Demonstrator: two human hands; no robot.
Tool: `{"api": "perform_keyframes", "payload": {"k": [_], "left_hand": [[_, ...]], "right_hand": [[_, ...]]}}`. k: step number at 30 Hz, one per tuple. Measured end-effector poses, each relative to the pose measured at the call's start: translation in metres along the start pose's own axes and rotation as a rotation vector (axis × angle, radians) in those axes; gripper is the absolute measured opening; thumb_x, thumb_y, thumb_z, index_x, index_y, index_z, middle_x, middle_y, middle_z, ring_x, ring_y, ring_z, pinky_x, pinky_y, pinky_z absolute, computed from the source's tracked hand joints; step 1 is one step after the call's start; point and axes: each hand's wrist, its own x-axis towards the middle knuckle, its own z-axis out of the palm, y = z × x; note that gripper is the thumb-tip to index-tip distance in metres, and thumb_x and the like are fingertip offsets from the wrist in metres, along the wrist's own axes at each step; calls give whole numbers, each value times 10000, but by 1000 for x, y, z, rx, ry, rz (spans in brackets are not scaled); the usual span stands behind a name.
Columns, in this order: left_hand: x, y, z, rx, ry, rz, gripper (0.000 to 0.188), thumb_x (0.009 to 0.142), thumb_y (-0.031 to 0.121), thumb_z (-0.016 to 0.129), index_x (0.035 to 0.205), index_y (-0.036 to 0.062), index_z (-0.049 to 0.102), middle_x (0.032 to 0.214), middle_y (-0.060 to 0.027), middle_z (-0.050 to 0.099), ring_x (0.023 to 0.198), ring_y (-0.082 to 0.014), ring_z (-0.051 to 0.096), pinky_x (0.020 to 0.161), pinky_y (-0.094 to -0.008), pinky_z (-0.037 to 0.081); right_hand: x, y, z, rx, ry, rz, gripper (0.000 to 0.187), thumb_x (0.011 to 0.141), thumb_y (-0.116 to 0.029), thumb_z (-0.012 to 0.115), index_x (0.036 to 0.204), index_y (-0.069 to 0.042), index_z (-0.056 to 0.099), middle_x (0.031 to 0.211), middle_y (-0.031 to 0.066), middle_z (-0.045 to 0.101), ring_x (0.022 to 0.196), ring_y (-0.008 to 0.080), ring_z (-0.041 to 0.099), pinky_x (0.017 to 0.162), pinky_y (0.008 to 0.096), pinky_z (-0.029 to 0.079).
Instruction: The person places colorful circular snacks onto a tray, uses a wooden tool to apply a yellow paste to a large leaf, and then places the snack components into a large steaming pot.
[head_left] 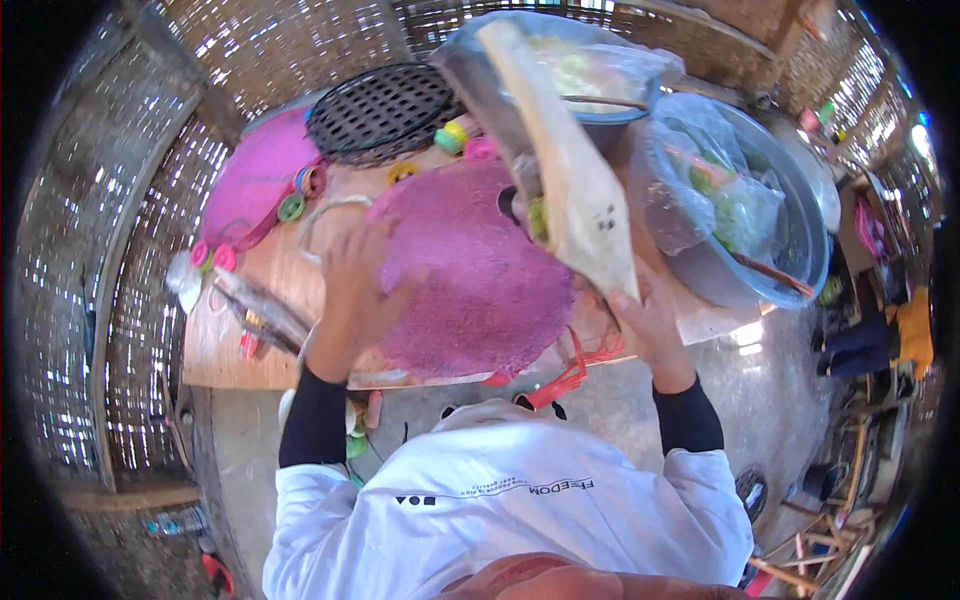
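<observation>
My right hand [650, 325] grips the near end of a long, stiff-looking off-white piece [580, 190] with a few dark dots and a greyish side. It stands tilted up over the table, blurred by motion, and its kind is unclear. A bit of yellow-green shows against its left side. Below it lies a purple-pink, roughly oval mat [470, 280] with a coarse surface. Over the mat's left edge hovers my left hand [355, 285], slightly blurred, fingers spread and holding nothing. Red plastic strips [565, 375] hang at the table's near edge beneath the mat.
On the wooden table [250, 345] are a black lattice basket [380, 115], a pink sheet [255, 180], several tape rolls [290, 207] and a pale ring [325, 225]. Large grey tubs with plastic-wrapped greens [740, 200] stand right, one with a stick [775, 273]. Another person [880, 335] is far right.
</observation>
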Motion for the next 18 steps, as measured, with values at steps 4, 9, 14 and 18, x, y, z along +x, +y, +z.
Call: {"api": "perform_keyframes", "payload": {"k": [4, 9, 14, 18], "left_hand": [[-30, -43, -56, 292, 128, -221, 595, 636, 294, 680, 1144, 75, 460, 1035, -111, 486, 1020, -287, 423, 858, -440, 287], [-75, -48, -64, 434, 35, -418, 848, 581, 327, 732, 1281, 97, 313, 1232, -142, 339, 1162, -338, 294, 936, -488, 212], [-91, -36, -42, 194, 292, -302, 805, 598, 332, 710, 1265, 81, 336, 1179, -149, 392, 1128, -300, 333, 930, -435, 237], [-145, -67, -47, -411, 290, -72, 335, 685, 312, 585, 899, 54, 598, 851, -60, 590, 820, -212, 496, 814, -370, 333]], "right_hand": [[16, -23, 29, 83, -83, 34, 536, 767, -300, 601, 1159, 34, 454, 1024, 94, 559, 859, 117, 525, 721, 241, 429], [33, -12, 66, 183, -224, 207, 534, 753, -235, 630, 1180, 24, 442, 1041, 91, 555, 876, 134, 533, 763, 256, 432], [51, -10, 144, -87, -693, 195, 570, 730, -189, 671, 1209, -1, 426, 1107, 93, 532, 1006, 134, 484, 874, 280, 377], [67, -2, 187, -313, -1080, 24, 549, 763, -231, 629, 1216, -5, 416, 1101, 99, 534, 1003, 153, 490, 871, 278, 378]]}}
